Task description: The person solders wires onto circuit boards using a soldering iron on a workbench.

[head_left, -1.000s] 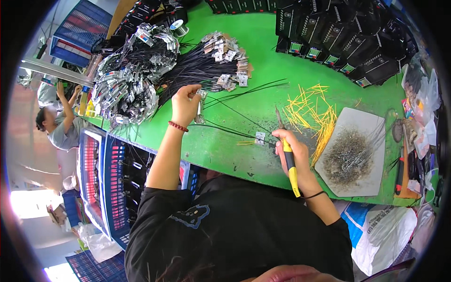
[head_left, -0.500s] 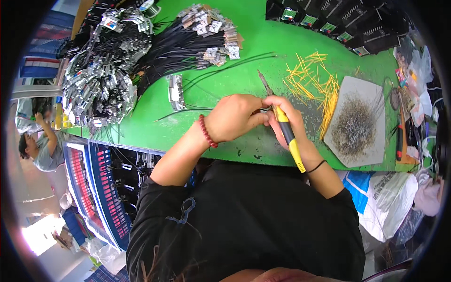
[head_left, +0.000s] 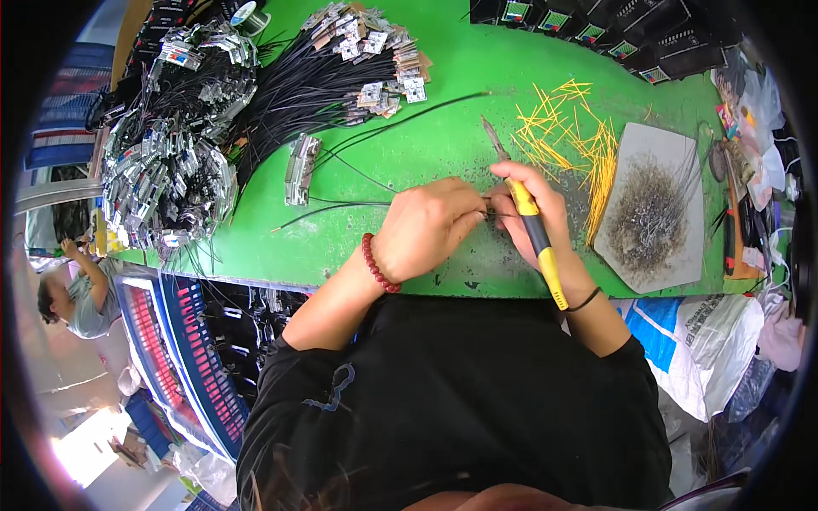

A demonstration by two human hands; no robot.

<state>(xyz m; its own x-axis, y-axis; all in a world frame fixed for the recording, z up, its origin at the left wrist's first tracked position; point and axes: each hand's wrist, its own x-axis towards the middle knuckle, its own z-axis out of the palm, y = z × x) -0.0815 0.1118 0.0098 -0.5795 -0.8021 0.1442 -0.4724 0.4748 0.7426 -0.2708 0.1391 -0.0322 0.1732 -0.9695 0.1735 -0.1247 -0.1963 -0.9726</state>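
Note:
Over the green table, my left hand (head_left: 430, 223) is closed with thumb and fingertips pinching a thin black wire (head_left: 341, 203). My right hand (head_left: 554, 213) grips a yellow-and-black soldering iron (head_left: 537, 232), its metal tip pointing away from me. The right fingertips also meet the wire, close to the left fingertips; the exact contact is partly hidden. To the left lies a silvery metal connector piece (head_left: 301, 170), from which black wires appear to run toward my left hand and across the table.
Cables with metal ends (head_left: 170, 179) and black wires with small boards (head_left: 366, 43) are heaped at left, near a wire spool (head_left: 250, 17). Yellow tubes (head_left: 601, 192) and a grey board (head_left: 635, 153) with dark clippings lie right. Black boxes (head_left: 588, 30) stand behind. Another person (head_left: 77, 298) is far left.
The whole view has shifted slightly. My hands have moved a little apart, exposing some wire between the fingertips. The soldering iron stays in my right hand; the metal piece looks tilted differently.

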